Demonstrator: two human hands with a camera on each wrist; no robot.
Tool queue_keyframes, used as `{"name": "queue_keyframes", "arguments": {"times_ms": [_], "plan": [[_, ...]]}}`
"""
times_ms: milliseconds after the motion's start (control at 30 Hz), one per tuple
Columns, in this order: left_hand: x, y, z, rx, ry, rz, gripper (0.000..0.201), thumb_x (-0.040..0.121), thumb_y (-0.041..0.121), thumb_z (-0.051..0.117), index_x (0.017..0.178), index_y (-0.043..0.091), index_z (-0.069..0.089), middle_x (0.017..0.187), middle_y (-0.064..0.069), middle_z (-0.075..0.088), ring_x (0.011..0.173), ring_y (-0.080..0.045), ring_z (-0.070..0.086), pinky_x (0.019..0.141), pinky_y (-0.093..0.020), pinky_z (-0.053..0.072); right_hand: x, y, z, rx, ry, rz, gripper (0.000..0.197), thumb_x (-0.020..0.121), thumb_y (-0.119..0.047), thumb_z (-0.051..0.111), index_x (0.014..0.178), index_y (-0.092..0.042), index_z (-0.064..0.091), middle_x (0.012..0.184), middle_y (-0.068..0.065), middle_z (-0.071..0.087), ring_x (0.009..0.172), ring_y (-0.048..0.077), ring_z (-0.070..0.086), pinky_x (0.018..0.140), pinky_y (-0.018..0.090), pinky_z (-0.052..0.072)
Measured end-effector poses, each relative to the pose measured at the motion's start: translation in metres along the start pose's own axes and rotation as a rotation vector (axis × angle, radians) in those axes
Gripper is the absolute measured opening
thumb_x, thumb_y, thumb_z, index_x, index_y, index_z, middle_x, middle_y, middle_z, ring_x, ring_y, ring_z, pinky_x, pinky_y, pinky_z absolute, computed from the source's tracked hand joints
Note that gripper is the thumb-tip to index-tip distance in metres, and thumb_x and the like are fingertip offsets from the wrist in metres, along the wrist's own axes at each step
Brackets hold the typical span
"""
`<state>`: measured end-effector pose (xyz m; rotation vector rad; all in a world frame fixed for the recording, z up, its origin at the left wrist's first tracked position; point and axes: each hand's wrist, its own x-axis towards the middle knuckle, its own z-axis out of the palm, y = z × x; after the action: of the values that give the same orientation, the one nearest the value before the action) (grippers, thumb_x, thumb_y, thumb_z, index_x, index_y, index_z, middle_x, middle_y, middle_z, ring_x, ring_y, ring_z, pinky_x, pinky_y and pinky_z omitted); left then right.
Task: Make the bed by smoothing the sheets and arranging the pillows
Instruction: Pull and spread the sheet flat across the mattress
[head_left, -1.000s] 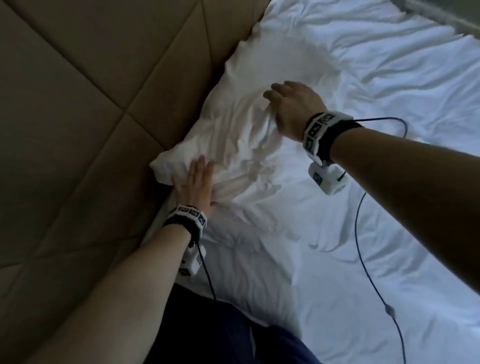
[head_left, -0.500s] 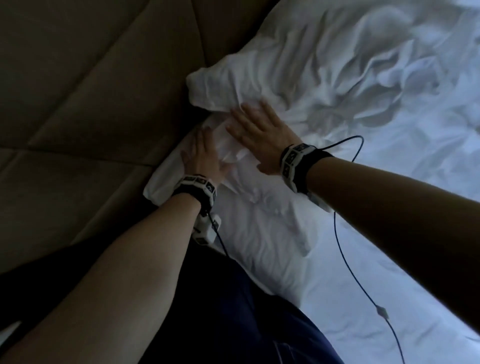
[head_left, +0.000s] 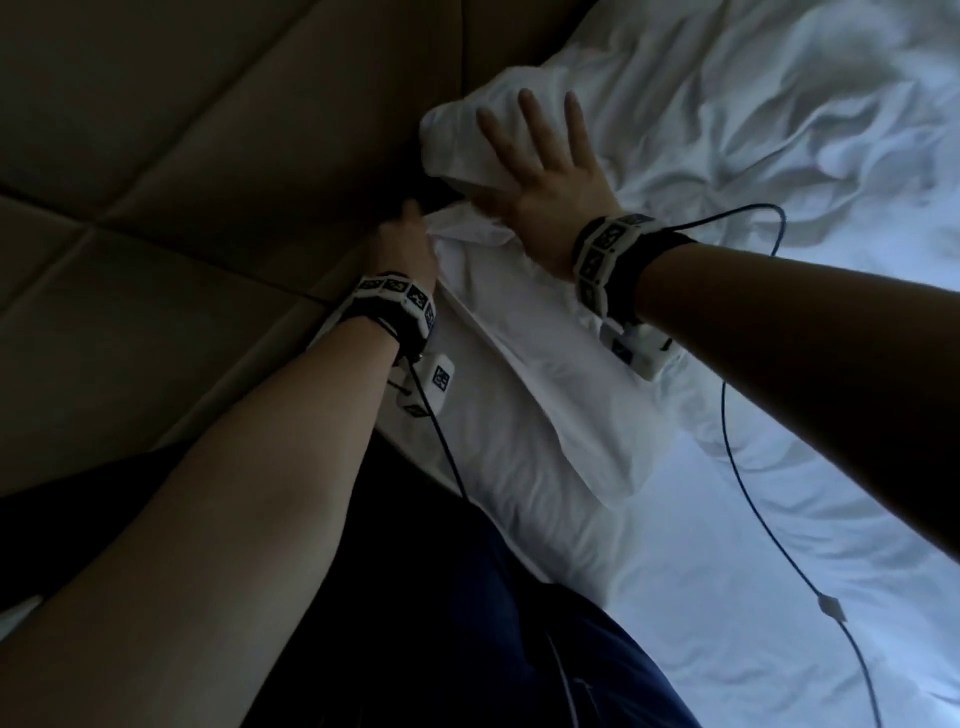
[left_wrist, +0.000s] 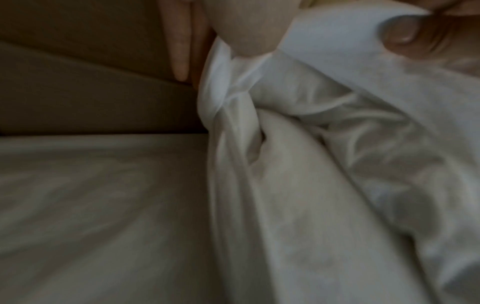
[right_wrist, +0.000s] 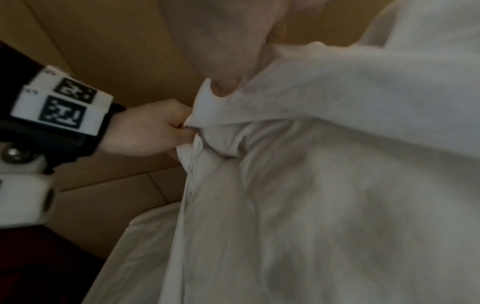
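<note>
Two white pillows lie against the padded headboard (head_left: 208, 156). The near pillow (head_left: 545, 395) runs toward me; the far pillow (head_left: 467, 135) starts just beyond it. My left hand (head_left: 410, 244) is at the near pillow's top corner by the headboard. It pinches the pillowcase edge, thumb in front and fingers behind, as the right wrist view shows (right_wrist: 155, 129). My right hand (head_left: 545, 171) lies flat with fingers spread on the far pillow's near corner. Its thumb (left_wrist: 400, 35) presses the fabric.
White sheet (head_left: 779, 545) covers the mattress to the right, with rumpled bedding (head_left: 831, 130) at the upper right. A thin dark cable (head_left: 724, 415) hangs from my right wrist across the sheet. My dark trousers (head_left: 467, 623) are at the bed's edge below.
My right hand moved up from the near pillow onto the far pillow's corner. My left hand slid to the headboard side and took hold of the near pillow's corner.
</note>
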<state>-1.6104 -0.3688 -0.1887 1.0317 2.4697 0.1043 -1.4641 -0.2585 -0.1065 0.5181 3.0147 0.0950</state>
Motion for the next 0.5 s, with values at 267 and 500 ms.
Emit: {"name": "queue_keyframes", "arguments": {"times_ms": [267,500], "plan": [[0.023,-0.021,0.018,-0.293,-0.196,-0.167,0.036,0.103,0.017,0.040,0.136,0.007,0.051,0.137,-0.014,0.053,0.123,-0.028,0.051,0.100,-0.035,0.044,0.000,-0.017,0.004,0.062,-0.133,0.016,0.028,0.095,-0.034,0.046,0.111,-0.030,0.069,0.163,0.007,0.010,0.145,0.048,0.002,0.111,0.070,0.004],[0.037,0.005,-0.039,-0.145,0.027,0.075,0.030,0.097,0.016,0.046,0.119,0.003,0.061,0.119,-0.020,0.062,0.111,-0.038,0.057,0.090,-0.041,0.043,0.010,0.012,0.008,0.185,-0.182,0.340,0.060,0.098,-0.058,0.016,0.143,-0.031,0.044,0.163,0.007,0.002,0.145,0.047,0.003,0.112,0.067,0.011]]}}
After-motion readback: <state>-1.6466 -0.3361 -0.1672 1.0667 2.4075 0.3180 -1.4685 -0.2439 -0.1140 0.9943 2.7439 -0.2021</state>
